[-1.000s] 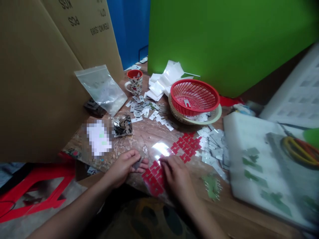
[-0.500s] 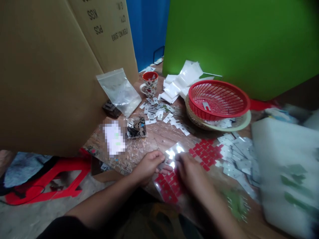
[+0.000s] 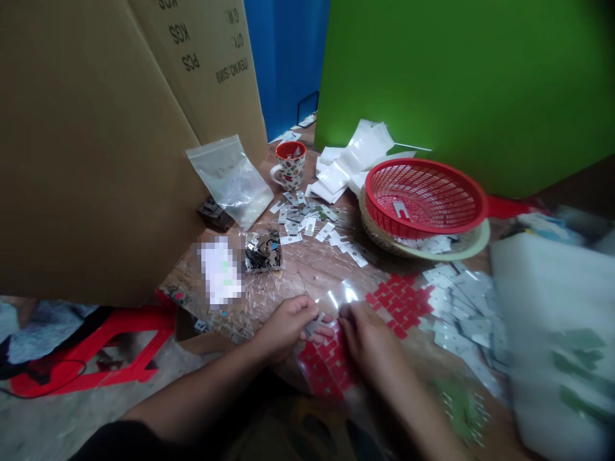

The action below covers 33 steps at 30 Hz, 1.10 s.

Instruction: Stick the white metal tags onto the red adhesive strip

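Note:
My left hand holds a small flat grey metal plate between thumb and fingers. Close beside it, my right hand has its fingers drawn together at the clear plastic sheet; what they pinch is hidden. Red stickers lie in rows on the sheet under and in front of my hands. More red pieces spread out beyond my right hand. A heap of flat silvery plates lies to the right of them.
A red basket sits on a pale basket. Loose plates, a patterned mug, a zip bag and a box of dark small parts stand behind. A white foam block is at right, a big carton at left.
The view has shifted slightly. My left hand keeps the grey plate, which now shows more clearly. My right hand stays close to it, little changed.

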### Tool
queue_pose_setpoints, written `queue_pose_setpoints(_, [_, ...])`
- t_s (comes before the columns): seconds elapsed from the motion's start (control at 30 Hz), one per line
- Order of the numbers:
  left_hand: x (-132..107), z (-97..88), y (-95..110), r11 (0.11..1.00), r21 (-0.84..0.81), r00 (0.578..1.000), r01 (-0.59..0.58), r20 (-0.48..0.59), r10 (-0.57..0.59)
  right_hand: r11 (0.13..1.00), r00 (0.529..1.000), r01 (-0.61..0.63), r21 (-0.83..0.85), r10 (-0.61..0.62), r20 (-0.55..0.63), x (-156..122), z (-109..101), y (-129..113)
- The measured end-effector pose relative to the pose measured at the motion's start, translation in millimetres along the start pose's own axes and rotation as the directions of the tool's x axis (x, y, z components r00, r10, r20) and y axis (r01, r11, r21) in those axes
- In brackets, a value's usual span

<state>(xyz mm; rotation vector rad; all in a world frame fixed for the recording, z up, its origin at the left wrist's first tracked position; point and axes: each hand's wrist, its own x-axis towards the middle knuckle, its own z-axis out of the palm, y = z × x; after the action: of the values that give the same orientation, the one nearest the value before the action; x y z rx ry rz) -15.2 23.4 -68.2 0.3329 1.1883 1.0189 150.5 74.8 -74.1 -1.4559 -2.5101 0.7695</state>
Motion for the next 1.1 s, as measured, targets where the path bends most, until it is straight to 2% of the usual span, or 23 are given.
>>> queue_pose_setpoints(0.13, [-1,0.7,0,1.0,0.007,1.0,0.0,0.001,0.0,1.0,0.995,0.017,-0.002,-0.017,-0.099,-4,7,3])
queue_pose_setpoints(0.3, [-1,0.6,0,1.0,0.004,1.0,-0.001,0.0,0.001,0.99,0.971,0.129,-0.062,-0.139,-0.195,-14,13,9])
queue_pose_setpoints(0.53, [0,0.2,0,1.0,0.001,1.0,-0.001,0.004,0.001,0.975,0.983,0.105,-0.194,-0.132,-0.131,-14,10,2])
queue_pose_setpoints(0.67, [0,0.5,1,1.0,0.0,1.0,-0.001,0.006,0.001,0.99,0.998,0.041,-0.138,-0.047,-0.045,-1,1,-2])
queue_pose_setpoints(0.83, [-1,1.1,2,1.0,0.005,1.0,0.007,-0.005,-0.007,0.988,0.997,0.036,-0.15,-0.026,0.069,7,-8,-5])
queue_pose_setpoints(0.97, [0,0.6,2,1.0,0.001,1.0,0.012,-0.004,-0.012,0.983,0.999,0.038,-0.179,-0.031,0.037,4,-2,-1])
queue_pose_setpoints(1.1, [0,0.0,2,1.0,-0.003,1.0,0.013,-0.007,-0.013,0.982,0.991,0.114,-0.153,-0.123,-0.048,1,11,7])
